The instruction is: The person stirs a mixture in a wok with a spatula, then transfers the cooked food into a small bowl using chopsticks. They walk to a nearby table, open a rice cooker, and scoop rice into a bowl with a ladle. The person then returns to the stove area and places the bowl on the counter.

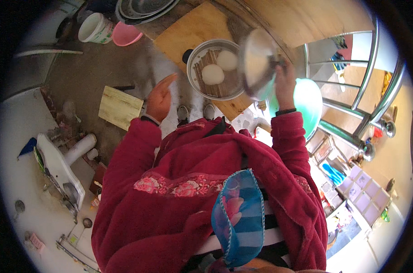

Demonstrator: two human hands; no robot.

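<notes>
My right hand (285, 80) grips the dark knob of a round metal lid (257, 63), which is tilted up at the right edge of a metal steamer pot (191, 80) and slightly blurred. Inside the pot, two round white buns or dough pieces (213, 74) lie on a rack of thin brown sticks. The pot rests on a wooden board (179, 37) and has a dark side handle on its left. My left hand (159, 99) is held in the air left of the pot, fingers extended and holding nothing.
A green basin (307, 105) stands beyond my right forearm, near a metal railing (365, 73). A small wooden board or stool top (120, 105) is at the left. Farther up are a white bucket (96, 29), a pink basin (126, 34) and stacked metal basins (143, 17). A white sink (58, 163) is at lower left.
</notes>
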